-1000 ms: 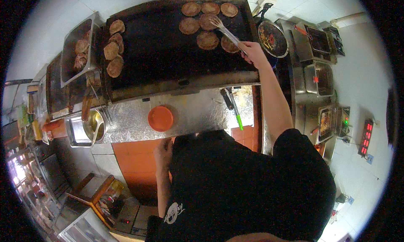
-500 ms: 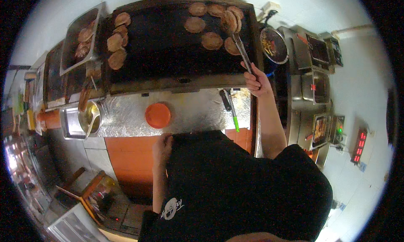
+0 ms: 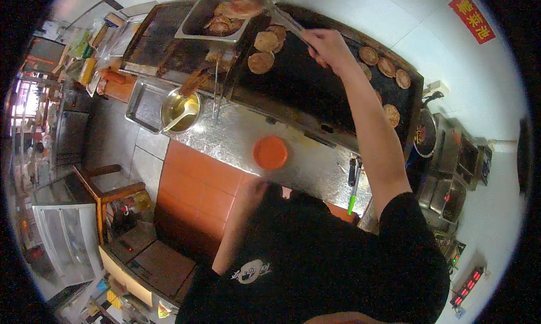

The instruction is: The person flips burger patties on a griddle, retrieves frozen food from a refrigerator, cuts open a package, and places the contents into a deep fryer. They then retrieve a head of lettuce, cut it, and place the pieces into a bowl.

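My right hand (image 3: 327, 49) is closed round metal tongs (image 3: 288, 20), my forearm reaching across the black griddle (image 3: 315, 81). The tips of the tongs are at the right rim of a steel pan (image 3: 234, 37), beside a blurred browned patty (image 3: 248, 5); whether they still grip it I cannot tell. More patties (image 3: 222, 25) lie inside that pan. A cluster of patties (image 3: 261, 63) sits on the griddle's left part, and several others (image 3: 386, 67) on its right. Smeared by motion, my left hand (image 3: 255, 193) is low by the counter's front edge, its fingers unclear.
On the foil-like counter (image 3: 225, 138) stand an orange-red round container (image 3: 270, 152) and a pot (image 3: 180, 111) with a pale spoon. A green-tipped tool (image 3: 353, 197) lies at the right. Beyond the griddle's right end is a round pan (image 3: 425, 135). A wooden-framed stand (image 3: 115, 191) is lower left.
My right hand has swung the tongs leftward from the griddle's right side to the steel pan, away from where they held patties. The whole view has turned; my left hand stays low.
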`<state>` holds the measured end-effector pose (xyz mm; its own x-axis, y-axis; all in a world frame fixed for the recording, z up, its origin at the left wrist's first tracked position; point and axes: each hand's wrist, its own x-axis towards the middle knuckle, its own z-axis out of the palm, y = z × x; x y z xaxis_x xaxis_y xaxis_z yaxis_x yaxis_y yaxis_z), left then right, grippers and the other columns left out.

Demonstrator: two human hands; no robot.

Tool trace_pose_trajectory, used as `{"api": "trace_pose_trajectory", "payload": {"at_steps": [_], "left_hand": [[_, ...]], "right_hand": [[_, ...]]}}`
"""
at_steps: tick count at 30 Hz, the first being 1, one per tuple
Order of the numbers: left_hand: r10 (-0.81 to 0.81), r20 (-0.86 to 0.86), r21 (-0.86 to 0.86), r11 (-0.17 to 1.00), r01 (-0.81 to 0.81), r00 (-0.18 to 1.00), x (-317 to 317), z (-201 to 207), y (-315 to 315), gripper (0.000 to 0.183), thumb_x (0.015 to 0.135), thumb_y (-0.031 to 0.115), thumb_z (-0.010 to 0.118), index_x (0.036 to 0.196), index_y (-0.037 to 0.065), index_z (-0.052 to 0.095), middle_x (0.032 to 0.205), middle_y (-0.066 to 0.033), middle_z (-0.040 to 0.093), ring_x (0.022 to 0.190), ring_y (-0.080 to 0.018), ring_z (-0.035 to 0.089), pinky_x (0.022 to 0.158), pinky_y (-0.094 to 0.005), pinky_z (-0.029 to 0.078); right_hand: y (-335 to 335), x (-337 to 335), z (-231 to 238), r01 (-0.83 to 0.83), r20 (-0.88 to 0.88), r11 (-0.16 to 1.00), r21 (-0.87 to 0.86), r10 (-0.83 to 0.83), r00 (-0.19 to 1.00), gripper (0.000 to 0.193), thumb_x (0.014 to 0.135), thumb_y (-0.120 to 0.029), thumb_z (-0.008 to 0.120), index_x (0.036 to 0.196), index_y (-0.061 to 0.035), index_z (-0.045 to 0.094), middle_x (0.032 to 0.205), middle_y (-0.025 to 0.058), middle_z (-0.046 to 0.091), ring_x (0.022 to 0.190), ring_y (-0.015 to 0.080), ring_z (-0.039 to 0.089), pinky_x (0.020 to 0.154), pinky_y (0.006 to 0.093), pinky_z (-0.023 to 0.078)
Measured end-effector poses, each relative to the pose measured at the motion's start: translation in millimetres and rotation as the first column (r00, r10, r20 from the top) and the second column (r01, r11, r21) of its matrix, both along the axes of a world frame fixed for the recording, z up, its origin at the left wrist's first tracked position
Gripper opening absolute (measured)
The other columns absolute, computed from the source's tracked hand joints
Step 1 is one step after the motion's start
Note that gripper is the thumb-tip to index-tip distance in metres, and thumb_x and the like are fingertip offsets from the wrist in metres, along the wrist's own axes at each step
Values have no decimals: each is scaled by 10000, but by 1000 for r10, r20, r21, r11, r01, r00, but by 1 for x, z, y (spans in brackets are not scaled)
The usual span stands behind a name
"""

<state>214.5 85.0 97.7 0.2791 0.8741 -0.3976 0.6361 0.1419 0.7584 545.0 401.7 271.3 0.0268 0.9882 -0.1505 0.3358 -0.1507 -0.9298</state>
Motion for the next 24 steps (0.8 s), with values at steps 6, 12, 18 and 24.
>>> {"api": "trace_pose_trajectory", "payload": {"at_steps": [6, 12, 18, 24], "left_hand": [[27, -31, -121, 992, -31, 999, -6, 19, 4, 272, 1014, 212, 622, 1194, 18, 681, 1096, -202, 746, 996, -300, 730, 863, -404, 564], [46, 67, -78, 996, -41, 997, -4, 3, -3, 251, 987, 153, 600, 1137, -28, 690, 1071, -244, 724, 1032, -338, 712, 911, -411, 539], [-24, 84, -138, 990, 35, 996, 14, -7, 1, 218, 1013, 167, 618, 1145, 9, 687, 1006, -178, 742, 943, -265, 717, 819, -374, 541], [-102, -74, -165, 982, 89, 992, 41, 19, 7, 250, 1004, 205, 632, 1163, 24, 698, 971, -172, 752, 899, -291, 730, 800, -390, 549]], "right_hand": [[8, 8, 7, 117, 243, 973, 200, -165, 956, 440, 990, -482, 624, 1054, -75, 778, 715, 104, 709, 629, 206, 683, 620, 377, 534], [-134, 129, -33, 493, 2, 860, -135, -497, 868, 365, 1020, -372, 646, 1190, -61, 734, 671, 7, 588, 473, 86, 456, 443, 280, 333], [-266, 245, -89, 740, 115, 641, -204, -735, 668, 375, 1016, -348, 657, 1193, -24, 722, 649, 36, 586, 443, 97, 456, 421, 295, 343], [-218, 270, -139, 699, 98, 648, -301, -708, 699, 387, 995, -338, 690, 1166, 7, 718, 645, 38, 585, 435, 105, 463, 404, 285, 341]]}}
